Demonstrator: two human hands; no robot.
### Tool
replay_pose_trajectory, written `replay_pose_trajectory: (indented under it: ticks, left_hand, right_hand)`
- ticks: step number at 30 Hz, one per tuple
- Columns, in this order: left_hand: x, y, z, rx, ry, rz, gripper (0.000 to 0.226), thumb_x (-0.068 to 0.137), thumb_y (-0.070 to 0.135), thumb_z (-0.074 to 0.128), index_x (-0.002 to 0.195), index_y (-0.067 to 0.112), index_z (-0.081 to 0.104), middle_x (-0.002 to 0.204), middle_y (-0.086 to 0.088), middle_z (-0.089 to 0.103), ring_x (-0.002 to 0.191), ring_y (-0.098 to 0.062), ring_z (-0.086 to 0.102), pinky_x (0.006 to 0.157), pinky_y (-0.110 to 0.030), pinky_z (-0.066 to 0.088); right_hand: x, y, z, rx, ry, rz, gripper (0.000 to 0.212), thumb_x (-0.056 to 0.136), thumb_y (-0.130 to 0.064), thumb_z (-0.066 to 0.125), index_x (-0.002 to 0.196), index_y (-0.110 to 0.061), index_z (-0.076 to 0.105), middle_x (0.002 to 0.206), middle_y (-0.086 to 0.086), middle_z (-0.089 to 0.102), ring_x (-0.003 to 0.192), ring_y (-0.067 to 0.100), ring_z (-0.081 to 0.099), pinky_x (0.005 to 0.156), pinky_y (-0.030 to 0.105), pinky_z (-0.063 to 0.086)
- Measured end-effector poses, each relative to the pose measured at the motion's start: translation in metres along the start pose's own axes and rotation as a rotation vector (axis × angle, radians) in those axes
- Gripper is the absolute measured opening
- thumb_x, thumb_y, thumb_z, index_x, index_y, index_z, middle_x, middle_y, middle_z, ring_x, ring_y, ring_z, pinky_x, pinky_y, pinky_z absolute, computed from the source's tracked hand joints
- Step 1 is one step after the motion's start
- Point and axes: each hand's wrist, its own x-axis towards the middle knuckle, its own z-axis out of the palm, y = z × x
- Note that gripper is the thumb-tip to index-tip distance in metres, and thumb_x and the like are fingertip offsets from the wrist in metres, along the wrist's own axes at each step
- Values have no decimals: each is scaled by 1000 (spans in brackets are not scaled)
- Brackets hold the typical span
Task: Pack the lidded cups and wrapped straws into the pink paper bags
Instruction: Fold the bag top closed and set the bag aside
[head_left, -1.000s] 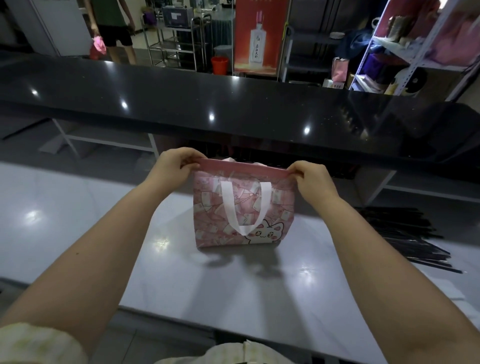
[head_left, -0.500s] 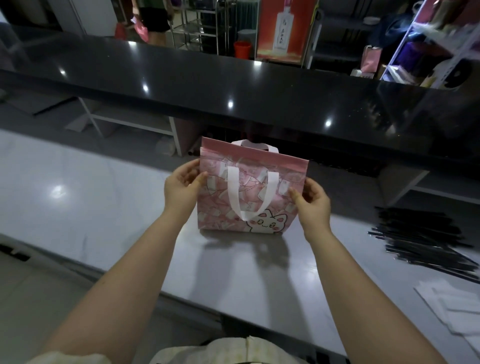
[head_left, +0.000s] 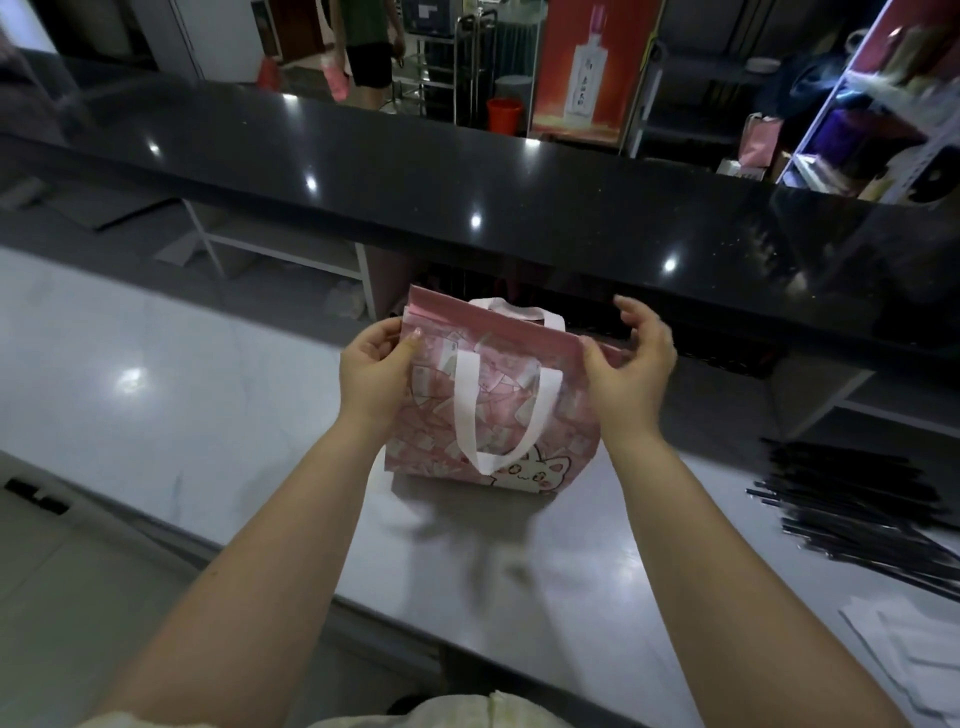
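My left hand (head_left: 371, 374) pinched the pink paper bag (head_left: 498, 415) by its left edge; the fingers of my right hand (head_left: 631, 364) curved loosely open over its right corner, thumb touching. It stood upright on the table (head_left: 208, 415), mouth up, length running left-right.

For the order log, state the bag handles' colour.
White handles on the pink bag; head view.

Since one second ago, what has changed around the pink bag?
Both hands released the top edge of the pink bag and moved to its sides: the left hand grips the left side, the right hand opens at the right top corner. The bag stays upright on the counter; straws unmoved.
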Motion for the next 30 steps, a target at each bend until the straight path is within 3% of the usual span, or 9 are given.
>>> replay_pose_trajectory:
  ticks: [4,7,12,17,21,30]
  left_hand:
    - [-4,6,-5,-1,5,-9,7,92,26,66,90,27,72,85,5,75,81,-15,71,70,-32,59]
    - [-7,9,-10,-10,-36,-33,9,92,30,65,94,28,73,88,3,74,83,-15,70,68,-30,56]
    - [-11,12,-17,-71,-67,-64,13,95,24,61,101,21,72,91,0,74,86,-16,70,68,-26,56]
    - [-14,9,-25,-111,-112,-70,16,96,20,59,104,18,73,93,-2,75,87,-16,71,67,-25,55]
    - [-13,6,-31,-130,-129,-59,17,95,18,60,105,16,74,98,-6,74,94,-20,70,73,-27,56]
    - [-3,5,-38,8,-68,84,11,87,18,71,90,28,76,87,2,76,85,-15,72,73,-28,59]
  right_hand:
    - [7,-46,41,-220,-207,-501,22,82,-11,71,102,-21,73,115,-4,62,119,23,44,102,37,34]
    - [-5,-67,78,-255,-407,-679,13,83,-14,73,94,-13,77,112,3,69,121,31,50,100,45,34]
    - [-17,-68,105,-304,-471,-710,17,85,-21,72,98,-13,77,112,3,71,119,31,53,97,49,39]
    - [-21,-64,111,-200,-453,-737,12,80,-17,76,90,-11,79,102,1,74,107,29,60,90,51,46]
    - [-21,-63,114,-175,-465,-697,8,80,-15,76,87,-12,79,98,-1,74,106,27,60,91,50,45]
    - [-19,-64,117,-127,-531,-547,9,85,-15,72,92,-11,76,100,-2,73,109,14,59,100,40,43]
